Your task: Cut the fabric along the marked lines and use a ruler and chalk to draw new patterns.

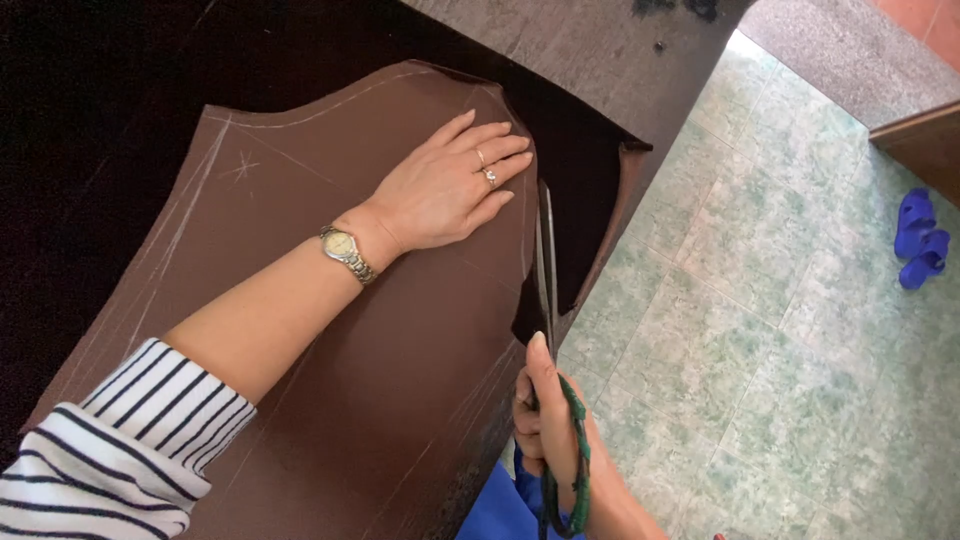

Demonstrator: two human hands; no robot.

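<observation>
Head view: left hand (445, 190) lies flat, fingers spread, pinning the brown fabric (330, 330) at frame centre on the dark desk (620, 70); right hand (555, 440), lower centre, is clenched round the scissors (547, 270). Fabric looks thin, limp and light, likely to shift, so press close beside the blades.

Left hand (445, 190) centre frame, palm down, fingers spread flat and pointing toward upper right, forearm running from lower left. Right hand (548, 430) bottom centre, curled in closed grip, thumb extended upward, wrist leaving bottom edge.
</observation>
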